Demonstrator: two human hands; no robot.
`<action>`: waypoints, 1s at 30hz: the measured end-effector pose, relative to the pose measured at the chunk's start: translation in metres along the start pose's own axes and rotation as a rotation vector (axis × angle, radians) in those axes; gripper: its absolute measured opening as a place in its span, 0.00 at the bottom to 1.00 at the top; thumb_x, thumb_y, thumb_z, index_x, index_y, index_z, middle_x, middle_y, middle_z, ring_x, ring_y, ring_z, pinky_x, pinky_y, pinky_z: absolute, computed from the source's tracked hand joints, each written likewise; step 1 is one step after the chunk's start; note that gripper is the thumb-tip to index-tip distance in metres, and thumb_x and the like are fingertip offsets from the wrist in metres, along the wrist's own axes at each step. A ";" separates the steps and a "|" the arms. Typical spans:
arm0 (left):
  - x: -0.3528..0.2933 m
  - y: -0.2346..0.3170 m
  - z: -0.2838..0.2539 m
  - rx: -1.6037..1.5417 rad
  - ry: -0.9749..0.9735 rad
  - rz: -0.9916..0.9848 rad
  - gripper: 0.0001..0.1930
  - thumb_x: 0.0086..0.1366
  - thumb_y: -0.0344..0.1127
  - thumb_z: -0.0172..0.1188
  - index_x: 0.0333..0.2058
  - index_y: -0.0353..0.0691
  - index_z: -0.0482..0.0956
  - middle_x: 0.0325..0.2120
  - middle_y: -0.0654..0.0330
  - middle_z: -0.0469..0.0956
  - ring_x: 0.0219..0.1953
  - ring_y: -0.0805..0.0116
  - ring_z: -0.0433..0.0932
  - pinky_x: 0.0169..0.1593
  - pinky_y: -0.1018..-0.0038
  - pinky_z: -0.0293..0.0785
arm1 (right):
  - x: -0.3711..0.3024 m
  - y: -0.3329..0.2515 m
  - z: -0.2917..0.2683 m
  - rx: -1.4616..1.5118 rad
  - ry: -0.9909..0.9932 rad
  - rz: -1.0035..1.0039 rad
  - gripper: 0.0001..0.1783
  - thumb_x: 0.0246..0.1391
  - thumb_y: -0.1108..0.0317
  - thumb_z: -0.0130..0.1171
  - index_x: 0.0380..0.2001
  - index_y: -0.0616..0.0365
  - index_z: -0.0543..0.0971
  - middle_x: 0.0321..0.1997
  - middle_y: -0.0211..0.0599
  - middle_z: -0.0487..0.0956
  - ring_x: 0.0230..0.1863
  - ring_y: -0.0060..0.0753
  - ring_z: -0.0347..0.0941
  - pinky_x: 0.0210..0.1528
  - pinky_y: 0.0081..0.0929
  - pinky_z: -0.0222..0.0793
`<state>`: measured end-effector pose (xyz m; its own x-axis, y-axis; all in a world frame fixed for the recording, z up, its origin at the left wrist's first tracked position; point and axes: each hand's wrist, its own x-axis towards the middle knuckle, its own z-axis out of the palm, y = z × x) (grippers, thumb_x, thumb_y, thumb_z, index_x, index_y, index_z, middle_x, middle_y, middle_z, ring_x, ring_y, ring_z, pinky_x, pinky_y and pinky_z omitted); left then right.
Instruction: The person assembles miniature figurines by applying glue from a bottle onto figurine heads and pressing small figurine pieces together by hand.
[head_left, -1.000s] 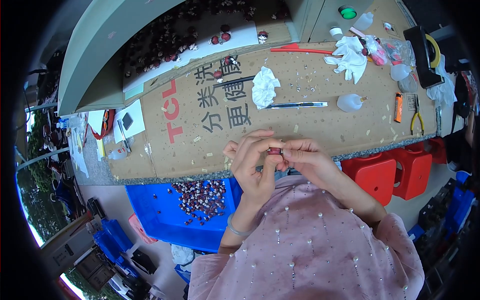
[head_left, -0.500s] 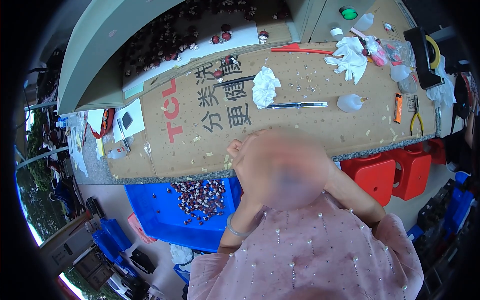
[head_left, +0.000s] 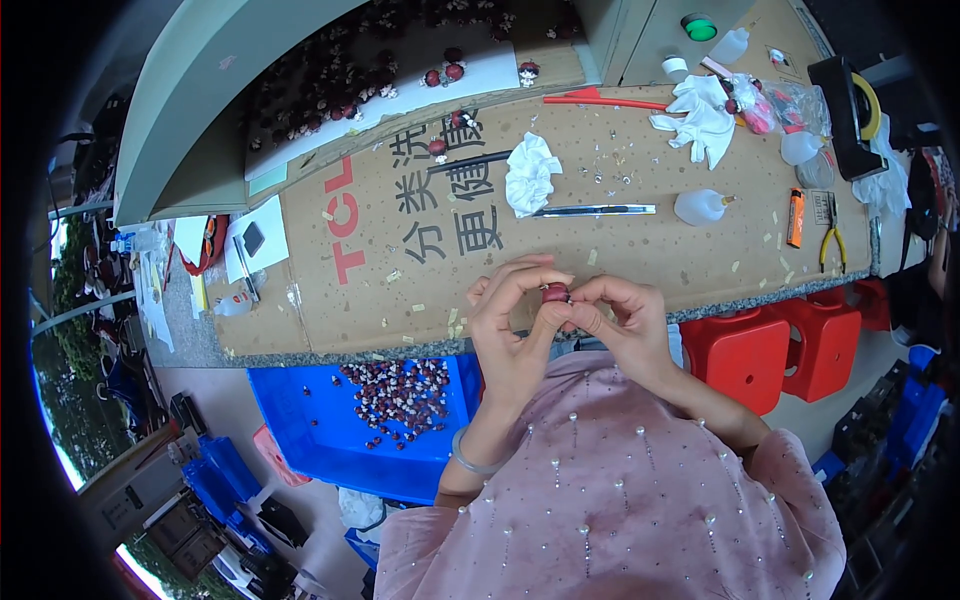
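Over the table's near edge, my left hand (head_left: pixel 512 318) pinches a small dark red figurine (head_left: pixel 555 292) between thumb and fingers. My right hand (head_left: pixel 630 322) meets it from the other side, thumb and forefinger pressed together at the figurine's right edge. Whatever else those fingertips hold is too small to make out. Below and left of my hands, a blue bin (head_left: pixel 300 425) carries a heap of similar small dark red and white figurines (head_left: pixel 400 395).
Cardboard (head_left: pixel 390 320) covers the table. On it lie a crumpled white tissue (head_left: pixel 533 175), a pen (head_left: pixel 600 210), a squeeze bottle (head_left: pixel 702 207), yellow-handled pliers (head_left: pixel 832 240) and white gloves (head_left: pixel 697 118). Many figurines stand in the grey cabinet (head_left: pixel 170 130). Red stools (head_left: pixel 738 360) are at right.
A blur that covered my hands has gone, so the figurine between my fingertips now shows. Things on the table stay where they were.
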<state>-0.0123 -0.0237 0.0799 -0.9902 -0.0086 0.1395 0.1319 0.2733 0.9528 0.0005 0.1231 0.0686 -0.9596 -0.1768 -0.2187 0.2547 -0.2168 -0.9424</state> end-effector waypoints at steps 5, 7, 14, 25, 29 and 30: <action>-0.001 -0.001 0.001 -0.089 -0.022 -0.053 0.14 0.48 0.38 0.68 0.34 0.41 0.81 0.36 0.57 0.79 0.44 0.68 0.75 0.49 0.73 0.55 | 0.001 -0.003 -0.003 0.066 -0.042 0.033 0.08 0.55 0.72 0.58 0.34 0.68 0.78 0.28 0.33 0.79 0.31 0.19 0.74 0.34 0.18 0.70; 0.000 -0.002 0.001 -0.093 -0.042 -0.051 0.13 0.49 0.39 0.67 0.34 0.41 0.80 0.36 0.57 0.79 0.44 0.68 0.75 0.49 0.73 0.55 | 0.001 -0.004 -0.003 0.108 -0.075 0.038 0.08 0.56 0.72 0.57 0.34 0.67 0.78 0.29 0.32 0.78 0.33 0.18 0.74 0.36 0.17 0.70; 0.004 -0.008 -0.004 -0.461 -0.164 -0.152 0.18 0.62 0.48 0.56 0.36 0.36 0.79 0.39 0.54 0.78 0.47 0.62 0.74 0.53 0.68 0.60 | 0.005 -0.001 -0.012 0.396 -0.202 0.275 0.11 0.58 0.66 0.53 0.33 0.64 0.77 0.27 0.34 0.76 0.30 0.23 0.69 0.36 0.22 0.64; 0.019 -0.014 -0.017 -0.427 -0.387 0.003 0.15 0.58 0.41 0.61 0.38 0.36 0.79 0.46 0.53 0.75 0.49 0.61 0.73 0.52 0.69 0.66 | 0.009 -0.001 -0.020 0.763 -0.306 0.576 0.11 0.56 0.66 0.53 0.28 0.65 0.76 0.23 0.32 0.72 0.23 0.22 0.63 0.29 0.22 0.58; 0.020 -0.012 -0.018 -0.319 -0.414 0.024 0.11 0.56 0.36 0.62 0.36 0.38 0.81 0.44 0.55 0.76 0.49 0.62 0.73 0.51 0.70 0.67 | 0.009 -0.004 -0.020 0.765 -0.279 0.577 0.11 0.55 0.66 0.54 0.28 0.65 0.77 0.22 0.32 0.72 0.22 0.21 0.63 0.27 0.22 0.57; 0.020 -0.012 -0.018 -0.318 -0.414 0.024 0.11 0.56 0.36 0.62 0.36 0.38 0.81 0.44 0.55 0.76 0.49 0.62 0.73 0.51 0.70 0.67 | 0.009 -0.004 -0.020 0.728 -0.268 0.561 0.11 0.55 0.66 0.55 0.28 0.65 0.77 0.22 0.32 0.72 0.22 0.21 0.63 0.27 0.22 0.57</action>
<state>-0.0327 -0.0446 0.0765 -0.9136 0.3927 0.1055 0.0987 -0.0375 0.9944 -0.0121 0.1418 0.0657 -0.6389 -0.6307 -0.4406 0.7675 -0.5616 -0.3090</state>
